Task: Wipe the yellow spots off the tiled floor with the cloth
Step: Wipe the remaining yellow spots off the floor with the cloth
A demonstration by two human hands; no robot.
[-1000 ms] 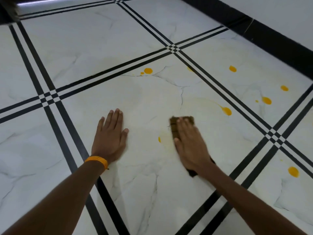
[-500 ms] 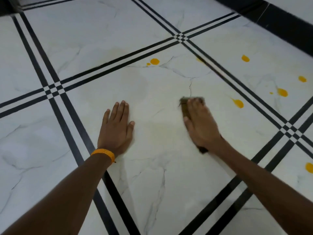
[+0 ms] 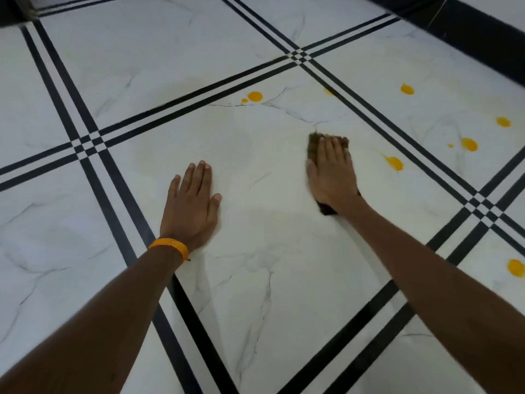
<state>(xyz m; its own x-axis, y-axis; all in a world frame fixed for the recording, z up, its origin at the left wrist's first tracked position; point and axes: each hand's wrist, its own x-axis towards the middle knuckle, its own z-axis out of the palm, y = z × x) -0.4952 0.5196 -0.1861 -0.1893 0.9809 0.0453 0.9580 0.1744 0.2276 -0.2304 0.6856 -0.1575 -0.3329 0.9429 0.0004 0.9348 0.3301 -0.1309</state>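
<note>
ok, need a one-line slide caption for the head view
Right hand presses a brown cloth on the tiled floor, left hand flat beside it; several yellow spots not yet wiped.

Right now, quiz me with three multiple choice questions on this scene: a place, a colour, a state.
1. Where is the cloth? A under the right hand; B in a bucket; C on a chair.
2. The wristband's colour? A blue; B orange; C green.
3. The left hand is? A clenched; B lifted; C flat on the tiled floor.
Answers: 1 A, its brown edges show around that hand; 2 B, orange on the left wrist; 3 C, it lies open, palm down on the tile.
</note>
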